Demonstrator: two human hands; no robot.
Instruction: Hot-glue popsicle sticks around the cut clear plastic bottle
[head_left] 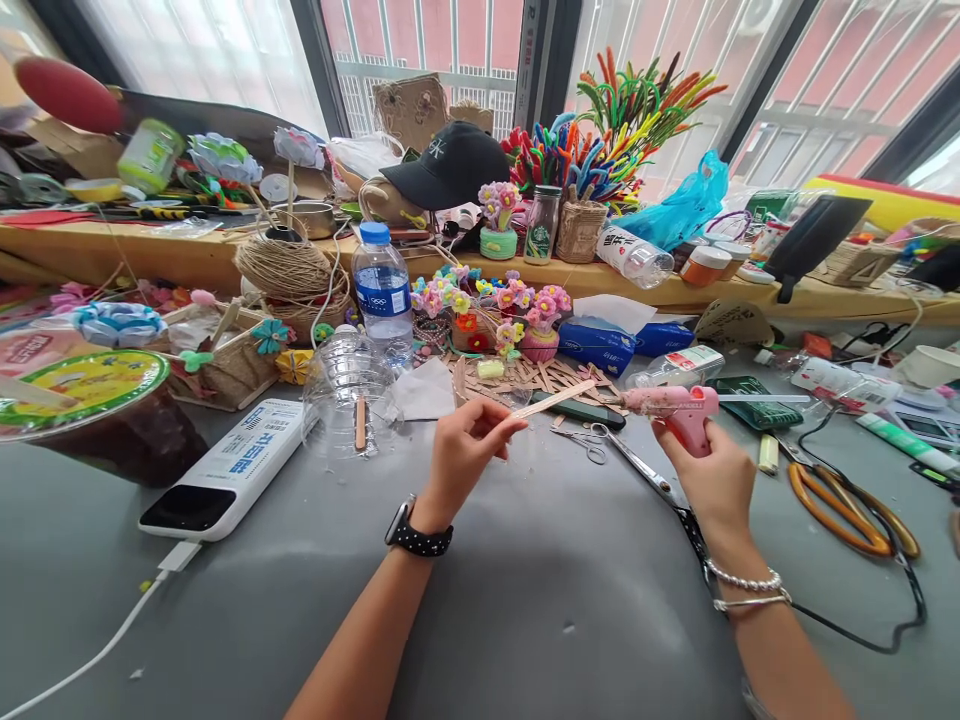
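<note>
Between the thumb and fingers of my left hand (476, 440) is one end of a flat wooden craft stick (559, 397), held above the table and pointing right. My right hand (711, 475) grips a pink hot glue gun (679, 408), its nozzle aimed left near the stick's far end. A white glue stick (765, 398) sticks out of the gun's back. Behind my hands lies a loose pile of craft sticks (517, 375). A cut clear plastic bottle (330, 395) with one craft stick (361, 424) upright on it stands left of my left hand.
Small scissors (589, 440), larger silver scissors (637, 462) and orange-handled scissors (844, 510) lie around my right hand, near the gun's black cord (862, 635). At left are a white power bank (232, 465) and a lidded drink cup (97, 410). A water bottle (382, 295) stands behind.
</note>
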